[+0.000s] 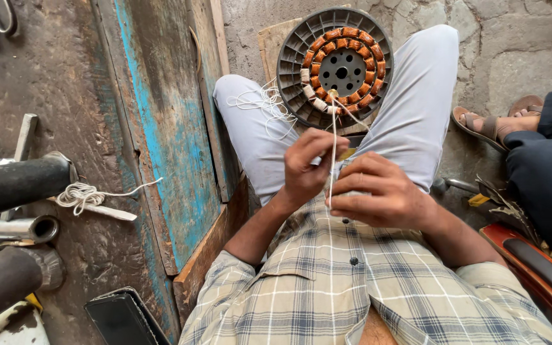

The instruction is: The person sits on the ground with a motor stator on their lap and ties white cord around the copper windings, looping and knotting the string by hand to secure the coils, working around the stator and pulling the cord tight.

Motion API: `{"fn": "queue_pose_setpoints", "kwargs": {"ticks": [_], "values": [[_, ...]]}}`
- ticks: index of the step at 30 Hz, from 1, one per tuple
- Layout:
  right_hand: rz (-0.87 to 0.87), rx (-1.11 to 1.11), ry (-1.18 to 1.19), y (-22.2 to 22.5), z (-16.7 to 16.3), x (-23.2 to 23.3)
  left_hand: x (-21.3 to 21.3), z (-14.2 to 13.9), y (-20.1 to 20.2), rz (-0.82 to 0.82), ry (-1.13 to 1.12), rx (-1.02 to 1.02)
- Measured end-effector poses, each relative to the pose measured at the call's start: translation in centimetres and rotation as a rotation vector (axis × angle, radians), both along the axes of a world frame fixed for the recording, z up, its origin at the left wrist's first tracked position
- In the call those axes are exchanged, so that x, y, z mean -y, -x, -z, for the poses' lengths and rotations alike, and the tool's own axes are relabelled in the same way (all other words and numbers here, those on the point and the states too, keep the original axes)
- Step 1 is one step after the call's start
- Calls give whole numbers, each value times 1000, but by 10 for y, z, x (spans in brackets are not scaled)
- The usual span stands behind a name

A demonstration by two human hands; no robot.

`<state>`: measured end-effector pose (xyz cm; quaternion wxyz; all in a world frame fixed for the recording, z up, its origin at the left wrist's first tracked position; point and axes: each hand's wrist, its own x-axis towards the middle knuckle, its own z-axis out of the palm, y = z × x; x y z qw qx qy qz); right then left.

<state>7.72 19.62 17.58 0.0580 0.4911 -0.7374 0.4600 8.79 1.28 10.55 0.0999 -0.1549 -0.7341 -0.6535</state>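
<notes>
Head view: left hand (306,167) and right hand (378,191) both pinch white cord (333,137) taut, centre frame, running up to the stator (342,66) between the knees; overpull could snap cord or nick copper coils (360,33)

A round grey motor stator (335,66) sits at 12 o'clock, face up and resting between the person's knees. It has a slotted outer rim and a ring of copper-orange coils around a dark, holed hub. White cord (333,144) runs taut from its 6 o'clock edge down toward the centre, with loose loops trailing out at its 9 o'clock side.
</notes>
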Motion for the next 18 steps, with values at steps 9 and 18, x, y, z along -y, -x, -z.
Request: {"fn": "queue_pose_setpoints", "kwargs": {"ticks": [9,18], "values": [[65,282,36,14,20,-19,21,-8,-3,797,-259,167],[758,323,57,22,130,-198,31,12,-5,418,-669,717]]}}
